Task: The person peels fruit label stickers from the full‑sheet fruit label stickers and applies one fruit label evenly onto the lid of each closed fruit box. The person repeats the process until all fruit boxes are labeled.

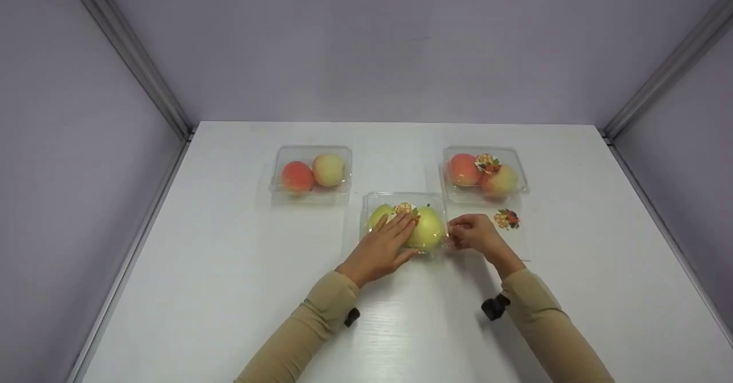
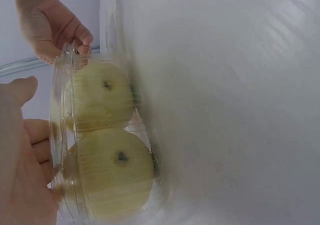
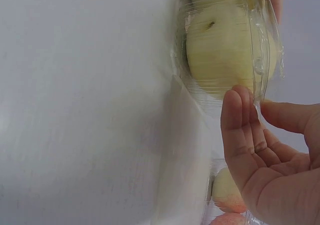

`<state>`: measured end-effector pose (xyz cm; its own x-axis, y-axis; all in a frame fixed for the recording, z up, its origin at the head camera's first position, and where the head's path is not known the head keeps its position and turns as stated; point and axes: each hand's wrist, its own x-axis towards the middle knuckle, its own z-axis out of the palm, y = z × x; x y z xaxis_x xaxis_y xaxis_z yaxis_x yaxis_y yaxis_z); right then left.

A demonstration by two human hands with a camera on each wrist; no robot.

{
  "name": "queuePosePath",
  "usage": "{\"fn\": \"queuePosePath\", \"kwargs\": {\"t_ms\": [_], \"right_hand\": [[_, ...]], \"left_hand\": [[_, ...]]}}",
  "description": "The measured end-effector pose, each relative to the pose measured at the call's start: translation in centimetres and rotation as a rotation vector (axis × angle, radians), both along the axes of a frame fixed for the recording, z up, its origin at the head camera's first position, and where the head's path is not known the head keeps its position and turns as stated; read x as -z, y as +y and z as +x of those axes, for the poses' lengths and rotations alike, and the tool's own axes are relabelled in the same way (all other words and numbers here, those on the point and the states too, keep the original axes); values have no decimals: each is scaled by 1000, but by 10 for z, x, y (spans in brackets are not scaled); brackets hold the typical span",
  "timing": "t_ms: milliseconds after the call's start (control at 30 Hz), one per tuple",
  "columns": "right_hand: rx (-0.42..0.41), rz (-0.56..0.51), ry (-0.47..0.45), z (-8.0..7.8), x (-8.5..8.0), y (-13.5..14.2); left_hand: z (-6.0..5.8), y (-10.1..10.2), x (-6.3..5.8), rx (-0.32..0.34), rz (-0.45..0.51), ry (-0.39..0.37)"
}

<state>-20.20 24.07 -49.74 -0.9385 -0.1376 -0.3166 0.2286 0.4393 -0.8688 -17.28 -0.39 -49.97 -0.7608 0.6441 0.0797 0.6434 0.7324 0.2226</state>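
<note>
Where left fingers [image 1: 399, 231] rest, sticker [image 1: 403, 206], 2 fruits [image 1: 428, 231], partly hidden

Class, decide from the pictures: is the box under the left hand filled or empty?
Filled: in the head view, two yellow-green fruits show through the clear box, beneath the left hand.

Your left forearm [image 1: 306, 328] and right forearm [image 1: 552, 328] angle inward. Your left hand [image 1: 381, 251] lies palm down, fingers straight; your right hand [image 1: 475, 235] pinches between thumb and fingers.
</note>
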Motion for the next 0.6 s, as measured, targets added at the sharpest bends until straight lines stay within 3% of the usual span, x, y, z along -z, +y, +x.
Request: {"fn": "queuePosePath", "kwargs": {"t_ms": [333, 600], "right_hand": [[-1, 4, -5, 0, 0, 1], [-1, -36, -2, 2, 0, 1]], "left_hand": [[-6, -7, 3, -41, 6, 39], [-7, -13, 3, -81, 20, -22]]}}
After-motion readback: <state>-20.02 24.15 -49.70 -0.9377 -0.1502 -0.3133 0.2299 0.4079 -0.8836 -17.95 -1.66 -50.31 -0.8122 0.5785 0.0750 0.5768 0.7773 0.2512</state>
